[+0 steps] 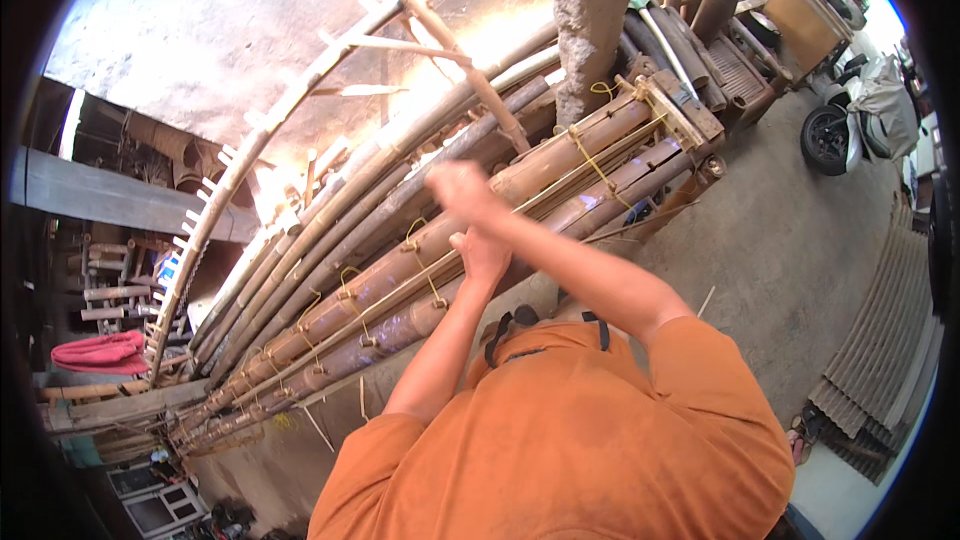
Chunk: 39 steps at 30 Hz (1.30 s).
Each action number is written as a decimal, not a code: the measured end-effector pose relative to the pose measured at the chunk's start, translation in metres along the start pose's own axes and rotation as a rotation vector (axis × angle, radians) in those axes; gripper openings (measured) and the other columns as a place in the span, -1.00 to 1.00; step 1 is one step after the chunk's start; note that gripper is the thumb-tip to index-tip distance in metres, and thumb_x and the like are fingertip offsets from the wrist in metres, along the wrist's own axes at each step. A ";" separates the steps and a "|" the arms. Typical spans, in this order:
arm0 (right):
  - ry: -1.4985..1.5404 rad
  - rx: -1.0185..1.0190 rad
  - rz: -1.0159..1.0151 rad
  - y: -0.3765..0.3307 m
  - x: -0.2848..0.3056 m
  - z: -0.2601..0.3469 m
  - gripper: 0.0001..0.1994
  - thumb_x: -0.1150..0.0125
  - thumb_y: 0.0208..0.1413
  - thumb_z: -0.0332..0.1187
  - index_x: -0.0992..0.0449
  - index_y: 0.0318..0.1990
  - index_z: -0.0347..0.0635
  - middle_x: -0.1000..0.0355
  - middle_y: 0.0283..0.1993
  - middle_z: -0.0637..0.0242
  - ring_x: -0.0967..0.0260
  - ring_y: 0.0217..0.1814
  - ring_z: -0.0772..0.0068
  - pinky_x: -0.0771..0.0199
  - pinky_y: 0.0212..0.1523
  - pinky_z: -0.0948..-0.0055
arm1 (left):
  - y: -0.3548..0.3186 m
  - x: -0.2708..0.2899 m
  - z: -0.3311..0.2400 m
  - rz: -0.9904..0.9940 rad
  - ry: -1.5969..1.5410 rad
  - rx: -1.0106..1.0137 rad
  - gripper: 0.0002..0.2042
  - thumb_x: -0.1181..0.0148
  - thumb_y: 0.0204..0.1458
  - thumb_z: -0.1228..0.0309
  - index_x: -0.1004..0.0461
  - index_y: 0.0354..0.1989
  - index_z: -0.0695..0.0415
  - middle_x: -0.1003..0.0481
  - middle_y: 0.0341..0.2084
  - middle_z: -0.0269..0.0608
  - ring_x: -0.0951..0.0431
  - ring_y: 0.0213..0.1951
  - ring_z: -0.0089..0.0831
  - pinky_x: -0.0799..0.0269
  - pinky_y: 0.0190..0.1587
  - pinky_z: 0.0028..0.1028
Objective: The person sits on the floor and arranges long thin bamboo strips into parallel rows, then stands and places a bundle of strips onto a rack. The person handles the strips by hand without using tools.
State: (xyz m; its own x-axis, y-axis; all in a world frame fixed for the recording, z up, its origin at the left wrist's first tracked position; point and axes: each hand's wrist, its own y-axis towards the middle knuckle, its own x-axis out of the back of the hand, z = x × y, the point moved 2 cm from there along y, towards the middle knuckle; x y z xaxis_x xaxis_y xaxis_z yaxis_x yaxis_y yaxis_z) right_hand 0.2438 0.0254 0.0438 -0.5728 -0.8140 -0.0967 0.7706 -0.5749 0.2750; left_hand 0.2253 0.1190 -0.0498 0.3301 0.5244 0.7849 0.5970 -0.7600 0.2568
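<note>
Two long brown bamboo poles (380, 275) run diagonally in front of me, joined by short pegs and lashed with yellow cord (590, 155). Thin bamboo strips (400, 289) lie lengthwise between them. My left hand (483, 258) is over the poles, its thumb raised and its fingers curled; what it grips, if anything, is hidden. Just beyond it, my right hand (464, 194) is smeared by motion above the far pole, so its fingers cannot be made out. My right forearm crosses over the left hand.
More loose poles (350, 180) are piled beyond, beside a curved pegged bamboo frame (262, 130). A rough concrete post (590, 30) rises behind the work. A covered motorbike (870, 125) and corrugated sheets (875, 340) stand to the right. A red cloth (100, 353) lies at left.
</note>
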 end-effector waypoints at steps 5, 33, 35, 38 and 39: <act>-0.582 0.157 0.700 -0.022 0.005 0.018 -0.66 -0.12 0.22 -0.07 -0.63 -0.14 -0.14 -0.59 -0.14 0.06 -0.51 0.02 -0.02 -0.46 0.13 0.09 | 0.003 -0.012 0.015 -0.142 -0.162 -0.052 -0.79 -0.19 0.20 0.25 -0.52 -0.11 0.08 -0.56 -0.41 -0.03 -0.58 -0.24 -0.05 -0.27 -0.14 -0.05; -0.998 -0.118 0.527 -0.014 0.170 -0.005 -0.65 -0.28 0.15 -0.04 -0.60 -0.36 -0.19 -0.54 -0.34 0.07 -0.51 -0.22 0.04 -0.43 -0.21 0.11 | -0.009 0.009 -0.006 -0.140 -0.021 0.052 -0.86 -0.16 0.27 0.30 -0.65 -0.21 -0.03 -0.63 -0.39 -0.22 -0.53 -0.36 -0.26 -0.04 -0.14 -0.24; -0.756 -0.181 0.417 0.003 0.152 -0.009 -0.55 -0.21 0.23 0.02 -0.56 -0.38 -0.29 -0.50 -0.40 -0.05 -0.49 -0.32 -0.01 -0.41 -0.27 0.12 | -0.008 0.012 -0.005 -0.092 -0.030 0.097 -0.86 -0.15 0.27 0.30 -0.64 -0.21 -0.04 -0.63 -0.39 -0.21 -0.53 -0.37 -0.25 -0.04 -0.14 -0.23; -0.744 -0.372 0.430 0.028 0.106 -0.030 -0.45 -0.08 0.32 0.10 -0.58 -0.36 -0.31 -0.51 -0.37 -0.13 -0.46 -0.35 -0.06 -0.41 -0.24 0.13 | -0.004 0.007 -0.008 -0.067 -0.011 0.127 -0.84 -0.12 0.29 0.29 -0.64 -0.20 -0.05 -0.63 -0.40 -0.20 -0.54 -0.36 -0.23 -0.04 -0.13 -0.21; -0.813 -0.374 0.453 0.025 0.091 -0.040 -0.45 -0.07 0.33 0.09 -0.58 -0.37 -0.33 -0.53 -0.38 -0.08 -0.45 -0.36 -0.02 -0.41 -0.24 0.14 | -0.007 0.005 -0.009 -0.060 0.003 0.130 -0.84 -0.11 0.30 0.28 -0.63 -0.20 -0.05 -0.63 -0.40 -0.20 -0.54 -0.35 -0.22 -0.04 -0.13 -0.21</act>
State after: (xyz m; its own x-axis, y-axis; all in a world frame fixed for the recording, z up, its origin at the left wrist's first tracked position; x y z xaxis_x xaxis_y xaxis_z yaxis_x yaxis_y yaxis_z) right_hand 0.2226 -0.0663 0.0042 -0.1128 -0.7391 0.6641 0.9219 -0.3272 -0.2075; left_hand 0.2167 0.1232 -0.0428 0.2892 0.5661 0.7719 0.7055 -0.6711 0.2278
